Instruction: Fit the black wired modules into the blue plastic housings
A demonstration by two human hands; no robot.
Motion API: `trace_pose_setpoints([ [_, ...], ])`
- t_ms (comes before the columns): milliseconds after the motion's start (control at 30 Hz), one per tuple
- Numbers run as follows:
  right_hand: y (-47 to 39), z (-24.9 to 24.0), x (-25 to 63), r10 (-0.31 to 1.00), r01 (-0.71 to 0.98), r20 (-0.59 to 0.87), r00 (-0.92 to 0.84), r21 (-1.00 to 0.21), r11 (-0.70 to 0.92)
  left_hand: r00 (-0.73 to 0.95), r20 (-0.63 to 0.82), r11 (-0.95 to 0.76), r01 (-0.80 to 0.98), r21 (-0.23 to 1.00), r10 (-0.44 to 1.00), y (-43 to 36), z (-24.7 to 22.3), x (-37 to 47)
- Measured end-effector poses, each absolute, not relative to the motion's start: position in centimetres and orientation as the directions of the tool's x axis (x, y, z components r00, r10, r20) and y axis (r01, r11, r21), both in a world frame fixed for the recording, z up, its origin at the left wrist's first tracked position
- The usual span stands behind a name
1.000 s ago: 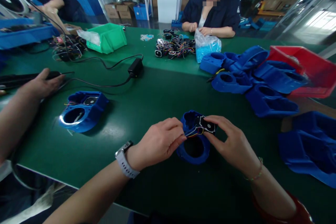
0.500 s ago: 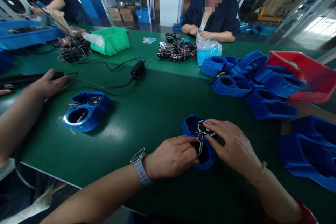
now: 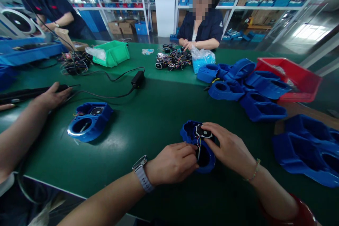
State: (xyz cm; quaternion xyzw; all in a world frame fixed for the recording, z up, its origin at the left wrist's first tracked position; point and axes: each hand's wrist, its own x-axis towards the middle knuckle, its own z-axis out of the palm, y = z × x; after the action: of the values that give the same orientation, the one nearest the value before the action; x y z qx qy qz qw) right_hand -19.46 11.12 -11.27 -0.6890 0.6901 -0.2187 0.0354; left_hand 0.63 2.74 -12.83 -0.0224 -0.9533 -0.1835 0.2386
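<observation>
Several thin wires [image 3: 199, 144], stretched leftward a second ago, now hang over the round opening of the blue housing [image 3: 211, 160], apparently leaving its upper-left hollow freer. The right hand [image 3: 230, 147] clamps the black motor [image 3: 203, 132] between thumb and fingers, at the housing's upper right; whether the left hand [image 3: 172, 162], beside the wires, pinches them, I can't tell.

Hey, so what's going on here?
The person's right hand holds a square black part at a hollow blue plastic housing, while the left hand is at the part's thin multicoloured wires. Whether it is fully seated isn't clear. To the left, a second blue plastic housing contains a similar black part.
</observation>
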Motion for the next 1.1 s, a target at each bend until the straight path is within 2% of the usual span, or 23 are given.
trace_pose_setpoints([
  [167,10.9,-11.4,-19.4,-0.954,-0.914,0.291,-0.071,-0.401,-0.054,-0.893,0.446,0.939,0.103,0.329,-0.058,2.9,-12.7,0.8],
  [333,11.0,-11.3,-19.8,-0.97,-0.975,0.226,0.085,-0.18,-0.128,-0.9,0.429,0.929,0.092,0.359,-0.077,2.9,-12.9,0.8],
  [400,11.1,-11.3,-19.9,-0.969,-0.977,0.212,0.124,-0.147,-0.157,-0.891,0.447,0.926,0.1,0.364,-0.079,2.7,-12.9,0.9],
  [467,11.3,-11.7,-19.9,-0.964,-0.964,0.248,0.099,-0.218,-0.155,-0.856,0.503,0.928,0.084,0.363,-0.119,2.3,-12.7,1.1],
  [567,11.3,-13.2,-20.0,-0.937,-0.875,0.324,-0.132,-0.483,-0.044,-0.815,0.539,0.924,0.009,0.381,-0.214,1.5,-12.0,1.0],
  [633,11.0,-14.2,-20.2,-0.916,-0.742,0.254,-0.312,-0.667,0.068,-0.866,0.46,0.931,-0.016,0.366,-0.195,1.1,-11.4,0.5],
  [700,10.5,-15.0,-20.5,-0.918,-0.618,0.111,-0.38,-0.77,0.162,-0.929,0.343,0.947,-0.019,0.322,-0.135,0.9,-11.1,-0.4],
  [767,9.8,-15.2,-20.8,-0.927,-0.551,-0.001,-0.374,-0.804,0.224,-0.956,0.274,0.96,-0.027,0.279,-0.107,0.9,-10.9,-1.3],
  [867,9.1,-14.9,-20.7,-0.929,-0.506,-0.055,-0.366,-0.826,0.248,-0.961,0.254,0.974,-0.049,0.223,-0.106,1.1,-10.9,-2.3],
  [1033,9.5,-16.1,-20.6,-0.876,-0.386,-0.108,-0.471,-0.867,0.315,-0.946,0.307,0.985,-0.055,0.164,-0.104,1.2,-11.4,-2.1],
  [1100,9.0,-17.9,-21.3,-0.863,-0.34,-0.114,-0.492,-0.887,0.311,-0.913,0.358,0.975,-0.142,0.169,-0.195,0.8,-11.9,-1.8],
])
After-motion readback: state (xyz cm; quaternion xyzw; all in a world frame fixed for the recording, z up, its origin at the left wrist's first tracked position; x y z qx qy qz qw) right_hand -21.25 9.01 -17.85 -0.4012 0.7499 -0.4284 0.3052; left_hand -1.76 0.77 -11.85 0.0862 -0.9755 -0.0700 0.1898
